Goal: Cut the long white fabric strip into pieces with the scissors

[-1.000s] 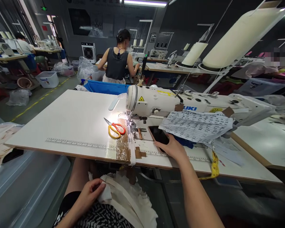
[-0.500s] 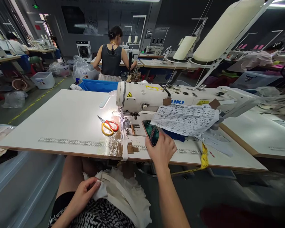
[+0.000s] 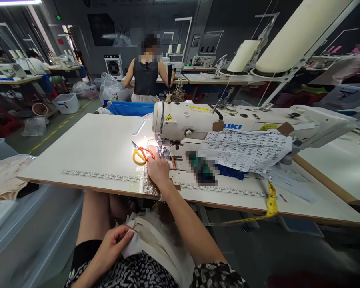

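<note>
My left hand (image 3: pixel 115 245) rests on my lap, pinching a piece of white cloth (image 3: pixel 156 244) that lies in folds there. My right hand (image 3: pixel 157 167) reaches over the table edge to the needle area of the white sewing machine (image 3: pixel 228 122), right beside the orange and yellow scissors (image 3: pixel 140 154). Its fingers point away from me and I cannot see whether they hold anything. A phone (image 3: pixel 201 168) lies on the table to the right of that hand, under a printed paper sheet (image 3: pixel 247 150).
The white sewing table (image 3: pixel 99 148) has a ruler strip along its front edge and a yellow tape measure (image 3: pixel 270 204) hanging off at the right. A grey plastic bin (image 3: pixel 27 232) stands at my left. Another person sews at a table behind the blue bin (image 3: pixel 129 108).
My right hand has let go of the phone, which now lies on the table, and moved left to the needle area by the scissors. My left hand has stayed on the cloth.
</note>
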`<state>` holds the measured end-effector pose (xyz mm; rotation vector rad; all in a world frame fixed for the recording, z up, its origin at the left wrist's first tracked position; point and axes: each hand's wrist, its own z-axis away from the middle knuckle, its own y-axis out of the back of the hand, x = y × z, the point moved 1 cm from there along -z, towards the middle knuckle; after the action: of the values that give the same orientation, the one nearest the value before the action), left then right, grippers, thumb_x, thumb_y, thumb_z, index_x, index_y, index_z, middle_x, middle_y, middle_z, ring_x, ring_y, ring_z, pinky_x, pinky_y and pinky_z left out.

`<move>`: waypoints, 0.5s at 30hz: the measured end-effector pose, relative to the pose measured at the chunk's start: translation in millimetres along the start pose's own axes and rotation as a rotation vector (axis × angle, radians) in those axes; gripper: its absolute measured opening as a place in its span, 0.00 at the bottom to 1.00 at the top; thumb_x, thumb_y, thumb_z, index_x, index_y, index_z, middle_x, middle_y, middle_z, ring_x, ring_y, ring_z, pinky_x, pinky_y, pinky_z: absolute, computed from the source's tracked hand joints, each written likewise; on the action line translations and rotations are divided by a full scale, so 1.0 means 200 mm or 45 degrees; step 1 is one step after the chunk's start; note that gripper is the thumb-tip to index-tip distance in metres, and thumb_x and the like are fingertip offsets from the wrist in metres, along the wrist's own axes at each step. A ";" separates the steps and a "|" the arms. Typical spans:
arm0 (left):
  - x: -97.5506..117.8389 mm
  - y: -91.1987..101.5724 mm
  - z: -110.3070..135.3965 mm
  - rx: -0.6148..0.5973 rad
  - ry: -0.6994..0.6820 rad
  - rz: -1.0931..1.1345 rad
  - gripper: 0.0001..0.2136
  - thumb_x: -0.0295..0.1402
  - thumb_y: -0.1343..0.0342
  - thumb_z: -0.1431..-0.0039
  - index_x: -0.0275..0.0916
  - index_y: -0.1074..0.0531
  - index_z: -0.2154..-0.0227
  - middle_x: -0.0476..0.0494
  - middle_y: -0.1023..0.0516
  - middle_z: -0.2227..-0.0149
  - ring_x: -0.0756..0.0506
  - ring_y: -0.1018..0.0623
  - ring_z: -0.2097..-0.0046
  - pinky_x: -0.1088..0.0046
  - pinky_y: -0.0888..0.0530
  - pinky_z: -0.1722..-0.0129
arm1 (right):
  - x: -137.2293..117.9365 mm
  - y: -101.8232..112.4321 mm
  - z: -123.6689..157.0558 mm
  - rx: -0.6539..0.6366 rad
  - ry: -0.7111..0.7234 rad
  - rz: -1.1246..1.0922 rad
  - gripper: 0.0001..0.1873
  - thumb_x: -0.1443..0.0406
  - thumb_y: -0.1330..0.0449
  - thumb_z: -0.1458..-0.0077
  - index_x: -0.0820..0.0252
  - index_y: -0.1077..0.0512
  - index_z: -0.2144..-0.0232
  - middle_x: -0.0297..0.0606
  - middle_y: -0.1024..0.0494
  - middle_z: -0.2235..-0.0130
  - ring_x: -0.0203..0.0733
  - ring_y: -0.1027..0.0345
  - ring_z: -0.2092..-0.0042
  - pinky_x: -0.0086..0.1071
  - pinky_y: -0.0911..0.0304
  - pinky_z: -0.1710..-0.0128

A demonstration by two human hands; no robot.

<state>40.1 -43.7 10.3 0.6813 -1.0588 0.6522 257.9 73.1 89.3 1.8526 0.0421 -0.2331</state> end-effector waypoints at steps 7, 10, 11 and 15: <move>-0.03 0.01 0.01 0.155 0.054 0.193 0.22 0.53 0.47 0.46 0.37 0.32 0.62 0.48 0.29 0.71 0.49 0.32 0.70 0.77 0.37 0.71 | -0.05 -0.05 -0.17 0.004 -0.167 -0.003 0.16 0.73 0.56 0.39 0.70 0.29 0.59 0.53 0.31 0.59 0.44 0.34 0.65 0.35 0.40 0.69; -0.03 0.02 0.01 0.244 0.024 0.248 0.20 0.53 0.46 0.45 0.38 0.35 0.67 0.52 0.34 0.76 0.52 0.36 0.74 0.79 0.40 0.75 | -0.06 -0.02 -0.10 0.080 -0.077 -0.026 0.16 0.71 0.55 0.39 0.66 0.31 0.54 0.51 0.31 0.55 0.47 0.35 0.58 0.36 0.39 0.63; -0.03 0.03 0.01 0.250 0.013 0.250 0.20 0.52 0.46 0.46 0.38 0.35 0.69 0.52 0.35 0.76 0.52 0.37 0.75 0.79 0.41 0.75 | -0.05 0.01 -0.05 0.108 -0.027 -0.037 0.16 0.70 0.54 0.39 0.63 0.31 0.53 0.48 0.30 0.54 0.46 0.37 0.55 0.36 0.39 0.59; -0.06 0.07 0.01 0.204 0.030 0.276 0.21 0.53 0.46 0.47 0.38 0.36 0.71 0.54 0.38 0.78 0.53 0.40 0.76 0.79 0.43 0.77 | 0.20 0.11 0.28 0.252 -0.052 -0.043 0.18 0.65 0.56 0.37 0.61 0.32 0.51 0.47 0.32 0.49 0.50 0.43 0.46 0.42 0.46 0.46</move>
<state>25.2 -37.9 2.3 0.7010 -1.0749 0.9383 292.4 10.0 87.6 2.0443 0.0225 -0.3077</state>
